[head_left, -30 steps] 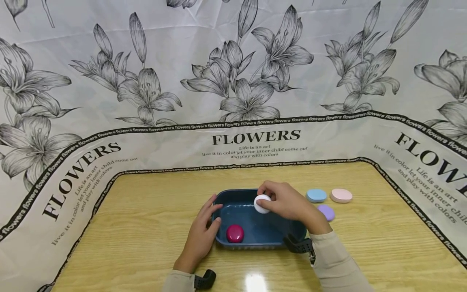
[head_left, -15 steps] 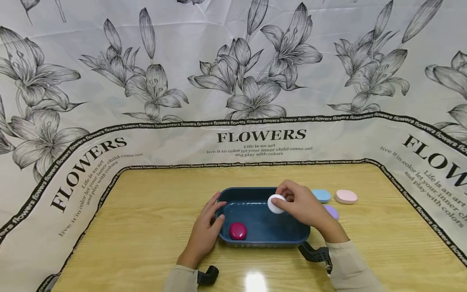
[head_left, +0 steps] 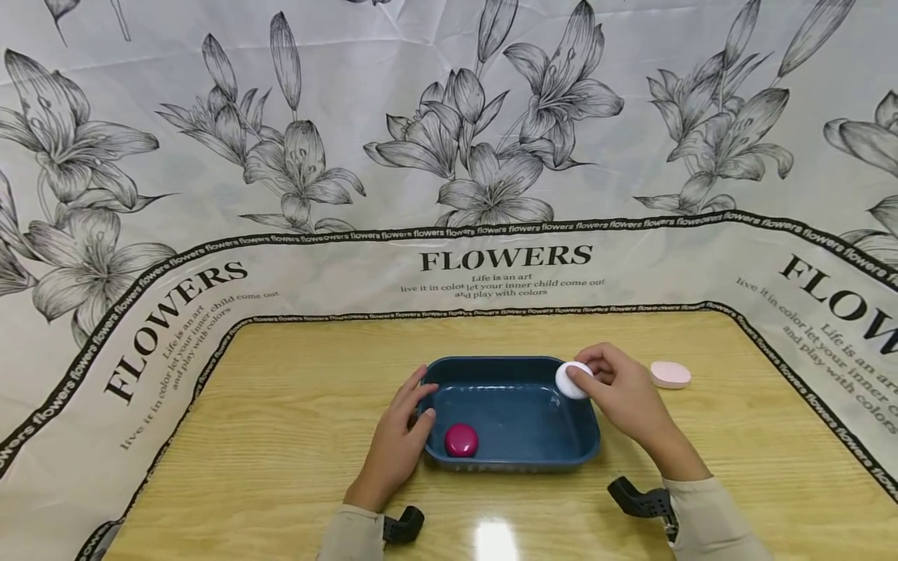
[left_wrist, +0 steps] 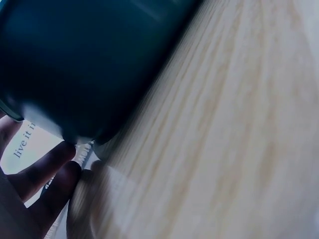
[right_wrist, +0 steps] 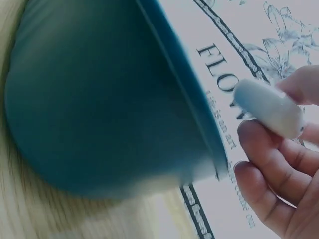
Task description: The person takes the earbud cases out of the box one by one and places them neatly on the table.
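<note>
My right hand (head_left: 627,397) pinches a round white soap-like disc (head_left: 571,380) between thumb and fingers, at the far right corner of a dark blue rectangular tub (head_left: 512,466). In the right wrist view the disc (right_wrist: 269,108) appears edge-on, thick with rounded sides, above the level of the tub's rim (right_wrist: 192,104). My left hand (head_left: 396,436) rests against the tub's left end, fingers extended and fingertips at the rim. Inside the tub, a glossy magenta disc (head_left: 461,441) lies in the near left corner.
A pale pink oval piece (head_left: 670,375) lies on the wooden table (head_left: 281,436) beyond my right hand. The blue and purple pieces are hidden behind that hand. A flower-printed cloth (head_left: 505,288) borders the table at the back and sides.
My right hand has carried the white disc rightward, from over the tub's middle to its far right corner, covering the blue and purple pieces. The left hand stays at the tub; the view has shifted slightly.
</note>
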Demonstrator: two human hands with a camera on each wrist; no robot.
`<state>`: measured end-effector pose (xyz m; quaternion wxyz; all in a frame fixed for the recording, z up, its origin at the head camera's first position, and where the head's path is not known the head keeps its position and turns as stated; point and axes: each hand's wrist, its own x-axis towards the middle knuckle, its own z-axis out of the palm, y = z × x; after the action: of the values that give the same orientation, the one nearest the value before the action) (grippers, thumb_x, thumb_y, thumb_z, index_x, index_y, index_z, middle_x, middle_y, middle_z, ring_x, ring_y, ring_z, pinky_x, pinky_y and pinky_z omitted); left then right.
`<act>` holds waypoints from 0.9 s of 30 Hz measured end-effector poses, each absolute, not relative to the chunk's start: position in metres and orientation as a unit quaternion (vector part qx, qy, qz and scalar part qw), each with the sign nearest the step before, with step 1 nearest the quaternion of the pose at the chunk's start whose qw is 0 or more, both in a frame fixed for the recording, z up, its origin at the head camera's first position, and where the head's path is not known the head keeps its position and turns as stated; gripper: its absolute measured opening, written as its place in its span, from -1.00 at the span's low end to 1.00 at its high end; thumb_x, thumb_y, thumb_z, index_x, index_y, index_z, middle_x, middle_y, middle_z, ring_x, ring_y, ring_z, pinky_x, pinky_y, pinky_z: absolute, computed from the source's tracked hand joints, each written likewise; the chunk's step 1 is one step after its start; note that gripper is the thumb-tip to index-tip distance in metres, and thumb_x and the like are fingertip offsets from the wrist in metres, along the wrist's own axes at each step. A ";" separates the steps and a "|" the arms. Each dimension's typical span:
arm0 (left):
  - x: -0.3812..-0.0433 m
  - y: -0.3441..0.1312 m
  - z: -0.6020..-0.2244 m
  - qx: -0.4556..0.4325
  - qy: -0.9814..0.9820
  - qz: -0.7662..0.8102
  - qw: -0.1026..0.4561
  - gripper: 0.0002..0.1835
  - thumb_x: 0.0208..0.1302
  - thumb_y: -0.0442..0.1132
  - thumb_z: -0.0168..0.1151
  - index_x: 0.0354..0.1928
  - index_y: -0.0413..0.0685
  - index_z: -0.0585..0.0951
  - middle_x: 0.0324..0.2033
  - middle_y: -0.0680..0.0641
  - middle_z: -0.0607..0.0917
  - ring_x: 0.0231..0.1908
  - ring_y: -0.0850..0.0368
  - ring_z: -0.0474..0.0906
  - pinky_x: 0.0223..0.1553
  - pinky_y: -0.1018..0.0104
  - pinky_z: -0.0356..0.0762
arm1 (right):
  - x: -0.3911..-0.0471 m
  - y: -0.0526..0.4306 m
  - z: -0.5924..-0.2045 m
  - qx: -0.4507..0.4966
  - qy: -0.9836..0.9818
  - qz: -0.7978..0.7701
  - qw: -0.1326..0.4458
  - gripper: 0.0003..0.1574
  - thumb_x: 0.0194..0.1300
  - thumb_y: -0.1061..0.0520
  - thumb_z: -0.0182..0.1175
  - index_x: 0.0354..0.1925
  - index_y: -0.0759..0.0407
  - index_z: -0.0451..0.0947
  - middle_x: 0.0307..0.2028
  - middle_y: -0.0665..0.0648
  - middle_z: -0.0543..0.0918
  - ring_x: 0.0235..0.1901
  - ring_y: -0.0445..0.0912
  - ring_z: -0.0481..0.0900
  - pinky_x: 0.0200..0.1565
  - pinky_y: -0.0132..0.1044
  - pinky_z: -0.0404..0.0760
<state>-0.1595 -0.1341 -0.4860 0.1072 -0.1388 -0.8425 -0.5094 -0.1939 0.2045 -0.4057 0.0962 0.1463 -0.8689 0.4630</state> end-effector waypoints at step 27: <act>-0.159 -0.130 -0.480 -0.133 -0.842 -0.510 0.116 -0.61 0.48 -0.23 0.11 0.29 -0.02 0.55 0.49 0.15 0.24 0.47 0.15 0.14 0.35 -0.02 0.27 | -0.189 0.307 -0.406 0.066 -0.904 0.412 0.096 -0.52 0.51 -0.02 0.13 0.15 0.34 0.52 -0.20 0.24 0.72 -0.39 -0.27 0.67 -0.35 -0.34 0.67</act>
<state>-0.1590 -0.1304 -0.4797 0.1165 -0.1334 -0.8416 -0.5102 -0.1886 0.3073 -0.4062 0.0963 0.0663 -0.9035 0.4122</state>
